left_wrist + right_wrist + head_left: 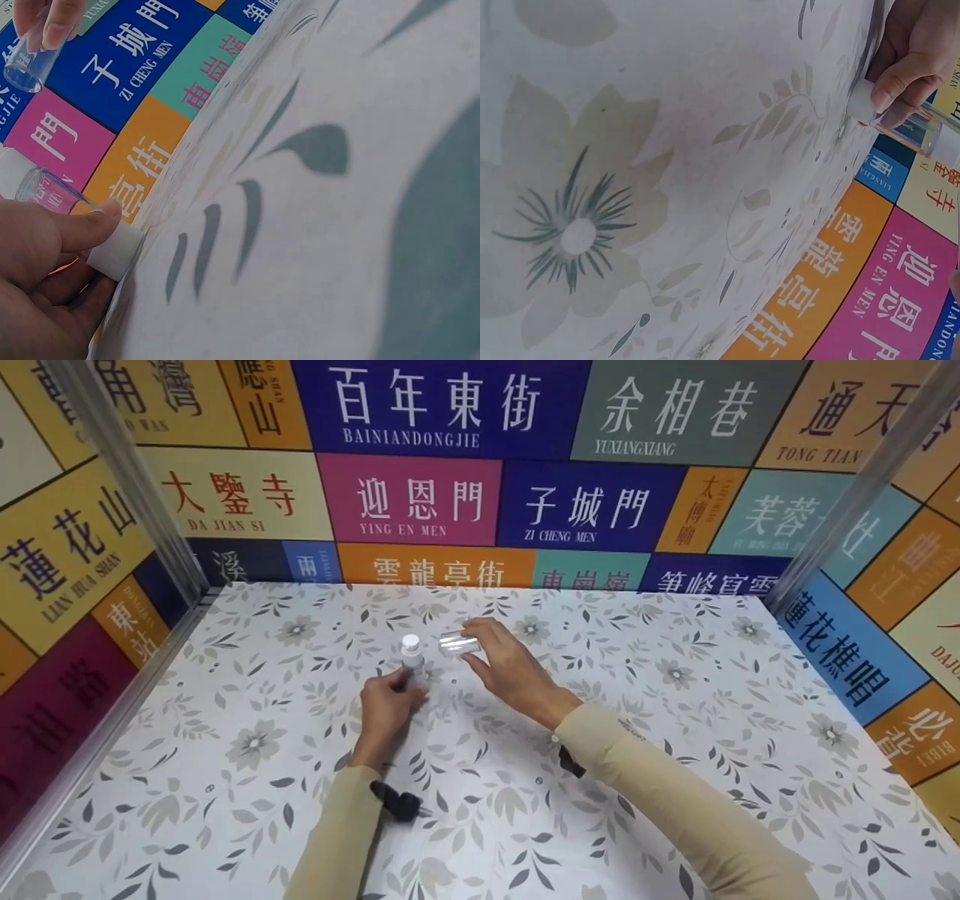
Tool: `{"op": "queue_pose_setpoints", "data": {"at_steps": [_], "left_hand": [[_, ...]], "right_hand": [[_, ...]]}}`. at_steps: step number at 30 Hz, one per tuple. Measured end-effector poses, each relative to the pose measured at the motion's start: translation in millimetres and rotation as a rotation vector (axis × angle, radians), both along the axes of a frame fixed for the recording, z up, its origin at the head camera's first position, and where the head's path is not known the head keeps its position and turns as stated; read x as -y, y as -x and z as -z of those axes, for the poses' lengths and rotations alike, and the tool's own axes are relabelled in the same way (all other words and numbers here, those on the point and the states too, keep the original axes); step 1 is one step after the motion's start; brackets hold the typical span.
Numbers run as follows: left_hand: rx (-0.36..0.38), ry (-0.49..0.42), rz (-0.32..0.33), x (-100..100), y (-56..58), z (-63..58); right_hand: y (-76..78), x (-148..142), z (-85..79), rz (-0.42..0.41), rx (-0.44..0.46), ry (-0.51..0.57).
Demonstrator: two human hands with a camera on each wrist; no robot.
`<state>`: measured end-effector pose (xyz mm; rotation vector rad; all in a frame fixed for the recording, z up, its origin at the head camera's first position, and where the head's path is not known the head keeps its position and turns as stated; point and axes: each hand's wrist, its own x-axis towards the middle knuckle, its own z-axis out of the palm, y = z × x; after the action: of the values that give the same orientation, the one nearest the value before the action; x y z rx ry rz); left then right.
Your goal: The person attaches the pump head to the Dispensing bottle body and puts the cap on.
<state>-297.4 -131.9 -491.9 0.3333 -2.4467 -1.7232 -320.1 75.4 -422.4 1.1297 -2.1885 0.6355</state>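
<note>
My left hand (386, 706) grips a small clear bottle (412, 654) low down, near the tabletop. In the left wrist view the bottle stands on its white base (118, 251), with a thumb pressed along the clear body (46, 187). A white top caps its upper end. The right hand (514, 669) pinches a clear, hollow cylindrical cover (457, 643) between thumb and fingers. That cover is tilted sideways, just right of the bottle's top and apart from it. In the right wrist view the left hand (922, 56) shows around the bottle, while only the right fingertips appear at the edge.
A white cloth (255, 742) with grey flowers and leaves covers the table. Panels (405, 502) with large Chinese lettering rise behind and at both sides. Clear posts (862, 487) stand at the back corners. Black devices (397, 802) are strapped at the wrists over beige sleeves.
</note>
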Motion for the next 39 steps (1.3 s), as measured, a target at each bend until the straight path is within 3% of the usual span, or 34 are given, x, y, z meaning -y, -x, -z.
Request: {"op": "queue_pose_setpoints", "data": {"at_steps": [16, 39], "left_hand": [[-0.062, 0.014, -0.001, 0, -0.1, 0.0], [-0.107, 0.026, -0.001, 1, 0.7, 2.5]], "right_hand": [[-0.6, 23, -5.2, -0.010, 0.009, -0.001], [5.4, 44, -14.5, -0.037, -0.068, -0.086]]}}
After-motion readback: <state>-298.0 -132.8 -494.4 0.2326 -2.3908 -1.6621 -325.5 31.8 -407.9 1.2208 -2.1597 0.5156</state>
